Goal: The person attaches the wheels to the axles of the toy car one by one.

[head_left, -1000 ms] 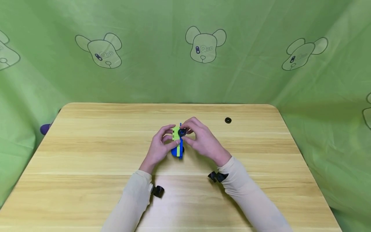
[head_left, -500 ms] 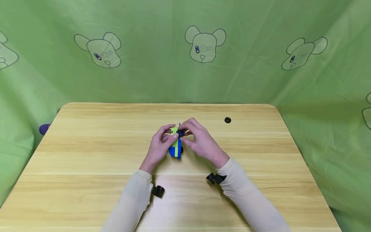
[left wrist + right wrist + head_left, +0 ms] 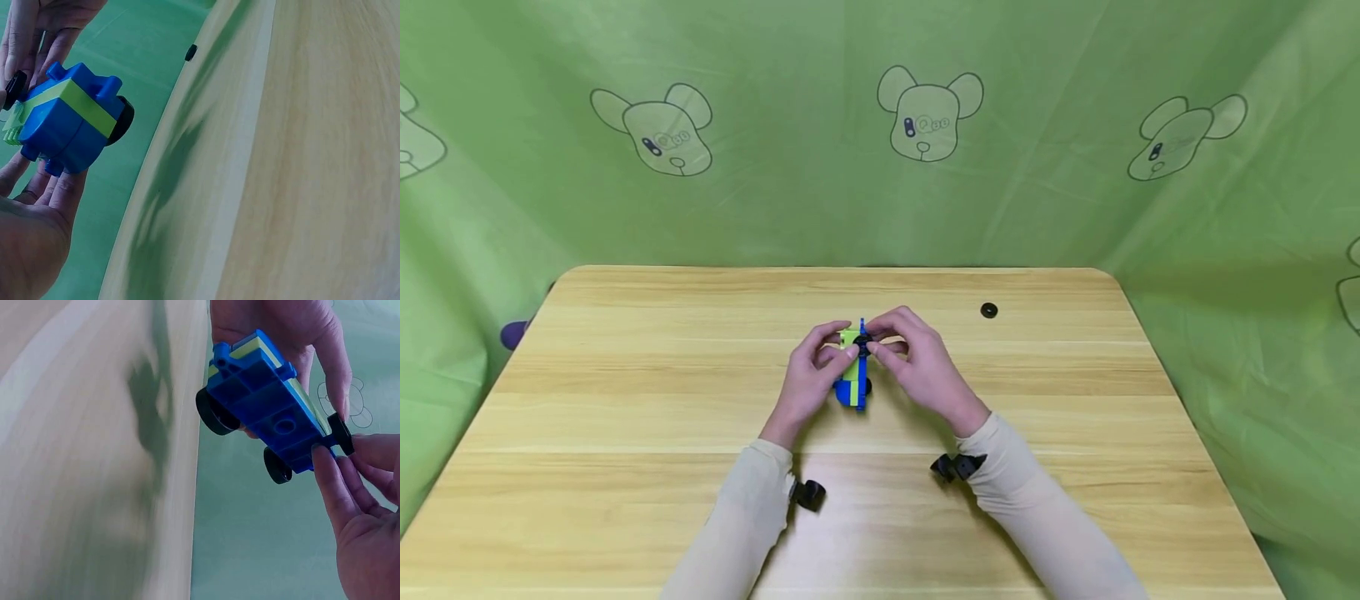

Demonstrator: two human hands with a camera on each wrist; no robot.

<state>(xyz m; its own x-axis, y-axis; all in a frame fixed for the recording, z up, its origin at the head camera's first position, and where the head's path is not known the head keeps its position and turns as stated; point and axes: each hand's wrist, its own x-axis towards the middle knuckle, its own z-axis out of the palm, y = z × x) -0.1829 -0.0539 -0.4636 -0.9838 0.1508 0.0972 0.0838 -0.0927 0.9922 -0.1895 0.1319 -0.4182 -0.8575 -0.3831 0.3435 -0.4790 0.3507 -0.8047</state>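
- Head view: holding toy car (image 3: 852,368) above counter (image 3: 1045,483) in left hand (image 3: 807,375), pinching black wheel (image 3: 861,340) with right hand (image 3: 928,367).
- Left wrist view: gripping toy car along one side, perhaps risking slipping if pushing hard.
- Right wrist view: possibly risking tilting black wheel through uneven pressing.

Grn cartoon-print cloth (image 3: 805,208) behind & beside lt wood tbl (image 3: 625,400)

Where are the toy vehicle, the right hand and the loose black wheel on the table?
Toy vehicle (image 3: 265,400): right wrist view, on its blue underside.
Right hand (image 3: 927,368): head view, on the back of the hand.
Loose black wheel (image 3: 983,311): head view, on the left of its ring.
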